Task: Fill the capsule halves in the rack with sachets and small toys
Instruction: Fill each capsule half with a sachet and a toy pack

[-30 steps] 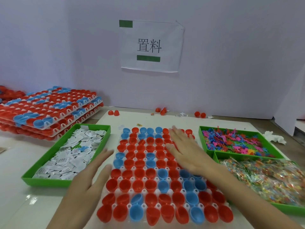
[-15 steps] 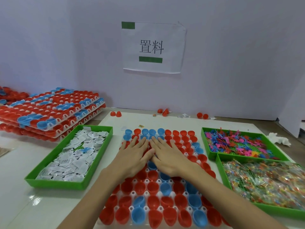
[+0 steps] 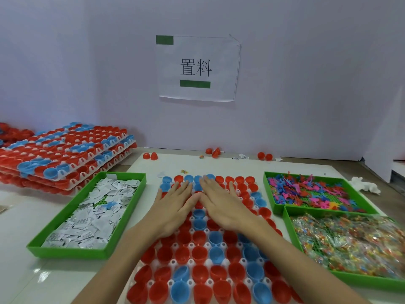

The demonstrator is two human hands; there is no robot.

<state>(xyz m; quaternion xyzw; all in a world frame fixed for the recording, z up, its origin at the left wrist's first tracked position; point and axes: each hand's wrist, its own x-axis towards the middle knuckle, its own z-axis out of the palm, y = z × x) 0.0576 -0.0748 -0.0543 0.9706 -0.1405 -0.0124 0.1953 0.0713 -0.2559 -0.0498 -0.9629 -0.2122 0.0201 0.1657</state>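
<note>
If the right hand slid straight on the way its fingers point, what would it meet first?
The right hand lies flat on the rack, fingers pointing far-left. First come the far row's blue capsule halves just ahead of it; past them the white mat looks free, though depth is unclear.

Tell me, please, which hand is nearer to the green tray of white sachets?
Left. The left hand lies flat on the rack, right of the sachet tray; the right hand lies beside it, farther right.

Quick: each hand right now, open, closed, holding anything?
Left hand: open, flat on the capsule halves, holding nothing.
Right hand: open, flat beside it, holding nothing.
</note>
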